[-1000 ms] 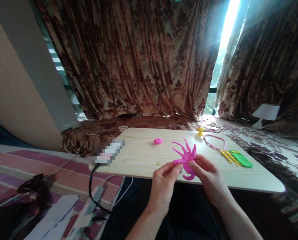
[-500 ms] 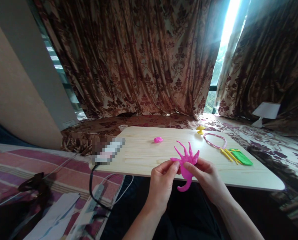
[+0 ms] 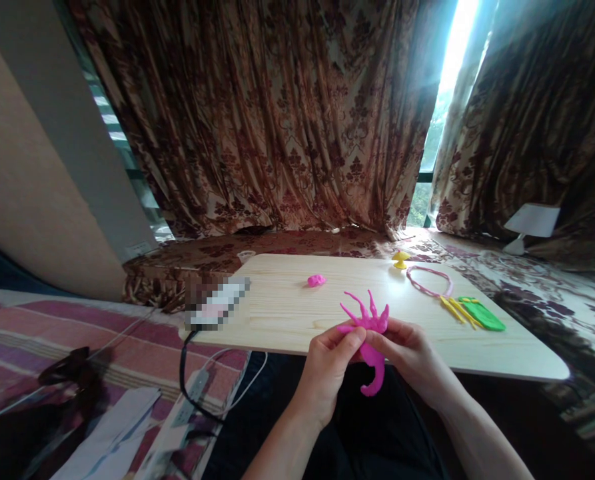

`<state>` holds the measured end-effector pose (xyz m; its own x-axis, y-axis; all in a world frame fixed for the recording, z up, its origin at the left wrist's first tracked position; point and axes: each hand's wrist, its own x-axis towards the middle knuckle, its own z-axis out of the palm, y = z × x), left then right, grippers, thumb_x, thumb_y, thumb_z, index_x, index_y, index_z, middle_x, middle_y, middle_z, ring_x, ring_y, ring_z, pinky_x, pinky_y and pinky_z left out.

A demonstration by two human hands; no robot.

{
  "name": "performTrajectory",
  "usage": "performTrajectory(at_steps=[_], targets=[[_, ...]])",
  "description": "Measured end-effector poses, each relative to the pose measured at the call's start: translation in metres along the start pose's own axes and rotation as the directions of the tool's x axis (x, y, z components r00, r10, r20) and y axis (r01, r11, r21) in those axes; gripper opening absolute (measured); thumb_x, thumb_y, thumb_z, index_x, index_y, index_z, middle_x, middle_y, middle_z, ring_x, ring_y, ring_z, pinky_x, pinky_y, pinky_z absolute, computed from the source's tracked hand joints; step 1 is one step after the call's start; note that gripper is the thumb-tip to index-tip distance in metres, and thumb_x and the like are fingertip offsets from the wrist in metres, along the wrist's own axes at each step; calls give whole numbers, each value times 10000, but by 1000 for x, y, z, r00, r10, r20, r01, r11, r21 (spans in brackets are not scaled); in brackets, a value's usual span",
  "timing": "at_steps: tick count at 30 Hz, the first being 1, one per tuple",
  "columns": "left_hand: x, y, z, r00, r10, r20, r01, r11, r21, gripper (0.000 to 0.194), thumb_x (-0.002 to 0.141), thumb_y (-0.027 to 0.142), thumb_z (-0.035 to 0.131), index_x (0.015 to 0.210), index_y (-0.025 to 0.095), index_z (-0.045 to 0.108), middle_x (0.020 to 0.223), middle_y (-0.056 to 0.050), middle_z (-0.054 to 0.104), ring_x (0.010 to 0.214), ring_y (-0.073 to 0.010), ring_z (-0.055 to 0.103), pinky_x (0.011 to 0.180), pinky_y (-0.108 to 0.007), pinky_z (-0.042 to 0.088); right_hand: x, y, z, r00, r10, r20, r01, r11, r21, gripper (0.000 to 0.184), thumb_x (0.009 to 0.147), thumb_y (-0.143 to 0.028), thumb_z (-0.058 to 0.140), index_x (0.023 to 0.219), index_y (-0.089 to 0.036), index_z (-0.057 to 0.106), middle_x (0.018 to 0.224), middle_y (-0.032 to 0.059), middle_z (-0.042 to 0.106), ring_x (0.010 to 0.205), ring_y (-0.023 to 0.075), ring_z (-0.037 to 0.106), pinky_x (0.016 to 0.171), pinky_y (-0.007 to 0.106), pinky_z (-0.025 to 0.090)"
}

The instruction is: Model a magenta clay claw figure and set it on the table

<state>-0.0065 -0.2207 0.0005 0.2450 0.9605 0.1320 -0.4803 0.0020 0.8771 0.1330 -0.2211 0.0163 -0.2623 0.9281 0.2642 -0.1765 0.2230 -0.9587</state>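
Between my two hands is a pink clay figure (image 3: 373,357) with several thin prongs pointing up and away from me and a curled tail hanging down. My left hand (image 3: 330,357) pinches its left side with thumb and fingers. On the other side, my right hand (image 3: 410,347) grips it, the thumb pressed near the base of the prongs. Both thumbs nearly meet on the figure's upper body. The figure is held above the near edge of the wooden table (image 3: 277,320). Farther back on the tabletop lies a small pink clay lump (image 3: 316,281).
At the table's right are a yellow clay piece (image 3: 400,259), a twisted pink loop (image 3: 430,281), yellow sticks (image 3: 461,312) and a green clay slab (image 3: 484,316). A blurred-out pale object (image 3: 220,303) sits at the left edge. A power strip (image 3: 184,403) with cables lies lower left.
The pink clay figure has moved slightly down and left, its prongs tilting more to the left. My hands have come closer together, with the thumbs nearer each other.
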Motion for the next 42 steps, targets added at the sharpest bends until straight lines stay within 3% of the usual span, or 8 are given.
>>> performTrajectory(at_steps=[3, 6, 12, 20, 24, 30, 36, 42], targets=[[3, -5, -3, 998, -6, -66, 1, 998, -67, 197, 780, 266, 618, 907, 129, 679, 771, -50, 670, 694, -135, 581, 710, -286, 473, -1, -2, -3, 998, 15, 56, -16, 1000, 18, 271, 789, -262, 643, 1052, -200, 651, 891, 23, 694, 778, 149, 623, 753, 264, 503], [4, -5, -6, 991, 4, -132, -19, 993, -116, 170, 782, 265, 617, 874, 133, 671, 761, -45, 671, 695, -133, 584, 705, -282, 475, -3, 1, -7, 999, 32, 34, -32, 999, -20, 296, 812, -273, 615, 1100, -206, 630, 954, 34, 687, 836, 163, 623, 822, 299, 489], [2, -3, -4, 998, -27, -51, 21, 992, -123, 183, 794, 276, 600, 855, 120, 675, 746, -49, 661, 680, -123, 575, 687, -269, 474, -4, 12, -8, 999, 31, 19, -29, 994, -107, 253, 825, -311, 591, 1015, -170, 680, 851, 34, 699, 768, 162, 618, 709, 251, 494], [7, -12, -11, 990, 48, -135, -36, 995, 93, 188, 744, 290, 654, 801, 113, 688, 665, -21, 618, 653, -116, 535, 660, -259, 452, -4, 7, -6, 999, 20, 40, -10, 972, -235, 243, 822, -329, 584, 953, -157, 697, 774, 22, 683, 768, 165, 601, 659, 216, 463], [11, -14, -16, 970, 65, -234, -52, 997, 65, 199, 727, 309, 665, 759, 113, 672, 639, -18, 600, 643, -126, 542, 635, -263, 452, -7, 11, -2, 997, 43, 58, -27, 966, -257, 260, 846, -339, 545, 1016, -171, 647, 791, 18, 656, 725, 145, 579, 633, 222, 455], [13, -17, -21, 951, 85, -297, -77, 996, 39, 198, 705, 305, 682, 774, 120, 666, 708, -40, 638, 673, -132, 564, 645, -262, 461, -9, 23, -5, 992, 118, 37, -101, 944, -314, 225, 845, -333, 538, 831, -145, 662, 674, 8, 611, 614, 112, 551, 553, 199, 432], [11, -19, -17, 962, 65, -264, -53, 997, 51, 216, 705, 303, 681, 805, 113, 682, 729, -53, 655, 692, -144, 571, 678, -282, 473, -1, 19, -9, 1000, 3, -21, -9, 956, -292, 326, 830, -344, 567, 1114, -185, 594, 870, 31, 660, 807, 170, 612, 696, 255, 482], [5, -17, -10, 986, 37, -162, -27, 998, 65, 213, 719, 290, 670, 851, 124, 686, 763, -42, 661, 704, -140, 567, 704, -286, 485, 5, 21, -4, 991, -97, -88, 58, 925, -376, 278, 858, -357, 513, 986, -166, 670, 814, 44, 674, 766, 186, 620, 675, 275, 492]])
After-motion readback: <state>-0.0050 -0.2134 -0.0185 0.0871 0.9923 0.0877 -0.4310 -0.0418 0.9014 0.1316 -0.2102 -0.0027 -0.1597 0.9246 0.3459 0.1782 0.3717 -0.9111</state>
